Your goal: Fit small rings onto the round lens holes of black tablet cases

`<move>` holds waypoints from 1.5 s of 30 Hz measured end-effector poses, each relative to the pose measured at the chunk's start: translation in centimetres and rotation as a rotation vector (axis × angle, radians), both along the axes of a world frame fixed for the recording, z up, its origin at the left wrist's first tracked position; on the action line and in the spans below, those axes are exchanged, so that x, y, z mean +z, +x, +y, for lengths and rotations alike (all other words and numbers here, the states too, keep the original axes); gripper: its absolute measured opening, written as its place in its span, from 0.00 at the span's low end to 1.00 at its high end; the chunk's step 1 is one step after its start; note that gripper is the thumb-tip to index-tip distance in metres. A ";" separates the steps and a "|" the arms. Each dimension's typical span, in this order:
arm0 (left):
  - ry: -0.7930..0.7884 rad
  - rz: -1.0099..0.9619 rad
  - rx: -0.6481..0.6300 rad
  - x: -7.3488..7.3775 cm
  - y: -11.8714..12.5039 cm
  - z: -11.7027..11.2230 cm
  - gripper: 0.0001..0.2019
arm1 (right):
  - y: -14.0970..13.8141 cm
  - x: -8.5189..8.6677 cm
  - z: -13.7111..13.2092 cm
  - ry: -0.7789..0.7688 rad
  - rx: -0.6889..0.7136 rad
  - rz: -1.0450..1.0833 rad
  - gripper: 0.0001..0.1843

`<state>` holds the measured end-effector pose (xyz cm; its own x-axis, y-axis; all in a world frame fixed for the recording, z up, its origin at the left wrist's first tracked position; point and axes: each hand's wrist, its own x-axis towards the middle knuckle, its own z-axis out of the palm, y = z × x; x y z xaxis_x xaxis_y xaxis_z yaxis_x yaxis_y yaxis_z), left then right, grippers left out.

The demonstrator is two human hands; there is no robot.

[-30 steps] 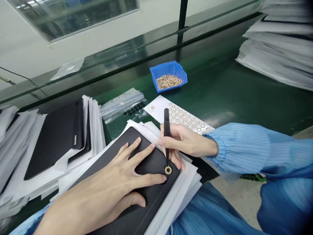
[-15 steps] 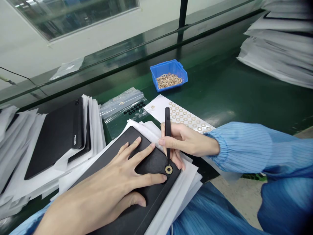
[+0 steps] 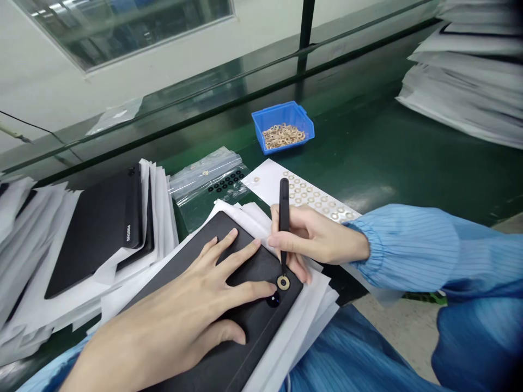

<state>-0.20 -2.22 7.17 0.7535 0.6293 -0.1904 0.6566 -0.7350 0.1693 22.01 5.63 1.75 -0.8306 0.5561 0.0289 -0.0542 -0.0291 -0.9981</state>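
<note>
My right hand (image 3: 312, 237) pinches black tweezers (image 3: 284, 212) upright, their tip resting on a gold-coloured ring (image 3: 283, 282) on a black tablet-style case (image 3: 257, 340). My left hand (image 3: 183, 302) lies flat on that case with its fingers spread, holding nothing. Its index fingertip stops just left of the ring, beside a round, glossy dark spot (image 3: 273, 299) on the case. White paper sheets (image 3: 314, 286) lie under the case.
A white sheet of gold rings (image 3: 314, 198) lies beyond my right hand, near a blue bin of loose rings (image 3: 283, 128). A clear bag holds black rings (image 3: 224, 182). Black cases and paper (image 3: 98, 218) are stacked left; more paper (image 3: 461, 81) is stacked right.
My left index finger has drawn back from the ring, uncovering the round dark spot. The tweezers have straightened slightly, and the view has shifted a little.
</note>
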 end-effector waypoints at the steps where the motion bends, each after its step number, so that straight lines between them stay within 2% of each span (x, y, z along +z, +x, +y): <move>1: 0.001 0.006 0.009 -0.1 0.0 -0.1 0.31 | 0.1 0.1 -0.1 0.053 -0.012 -0.015 0.11; 8: 0.005 -0.019 0.017 0.1 1.5 -0.5 0.32 | 0.6 0.7 -0.6 0.475 -0.072 -0.006 0.08; 10: 0.020 -0.024 0.007 0.1 1.8 -0.5 0.31 | 0.6 0.6 -0.6 0.465 -0.093 -0.002 0.08; 14: 0.016 -0.005 0.027 0.1 2.0 -0.6 0.29 | 0.5 0.3 -0.6 0.314 -0.080 -0.023 0.09; 24: 0.044 0.093 0.048 -0.5 3.0 -1.0 0.31 | 0.5 0.3 -0.6 0.215 -0.071 0.000 0.11; 27: 0.027 0.095 0.054 -0.6 2.9 -1.1 0.28 | 0.6 0.3 -0.6 0.233 -0.076 0.008 0.11; 35: 0.022 0.137 0.054 -0.1 3.4 -0.8 0.30 | 0.7 0.4 -0.8 0.269 -0.079 0.033 0.09; 45: -0.008 0.053 -0.038 0.6 1.2 -0.2 0.26 | 0.8 0.5 -0.7 0.470 -0.101 0.037 0.08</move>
<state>1.03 -2.45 7.80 0.7654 0.5989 -0.2357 0.6367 -0.7582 0.1409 22.83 4.90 2.23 -0.7666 0.5538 0.3252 -0.0694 0.4320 -0.8992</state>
